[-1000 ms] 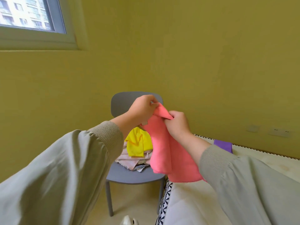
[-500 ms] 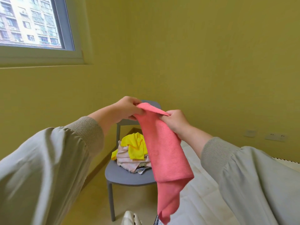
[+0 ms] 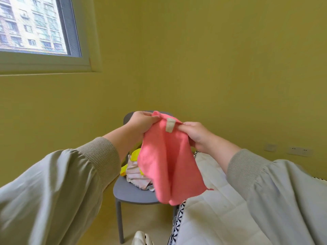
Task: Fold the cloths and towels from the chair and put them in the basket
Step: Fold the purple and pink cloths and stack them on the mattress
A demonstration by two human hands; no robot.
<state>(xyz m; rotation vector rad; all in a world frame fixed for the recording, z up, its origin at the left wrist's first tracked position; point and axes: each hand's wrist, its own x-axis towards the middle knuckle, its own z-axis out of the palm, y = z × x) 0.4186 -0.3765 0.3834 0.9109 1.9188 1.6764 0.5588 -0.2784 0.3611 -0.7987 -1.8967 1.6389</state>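
Head view: left hand and right hand, fingers pinching the top edge of the pink cloth, are spreading it wider than moments ago above the front-right corner of the chair, likely readying a first fold.

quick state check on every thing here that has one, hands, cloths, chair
pink cloth, unfolded, hanging in the air from its top edge
left hand grip, pinching the cloth's top edge
right hand grip, pinching the top edge beside the pale tag
cloth pile, crumpled, unfolded, on the chair seat
chair, upright, holding the pile
basket, not in view
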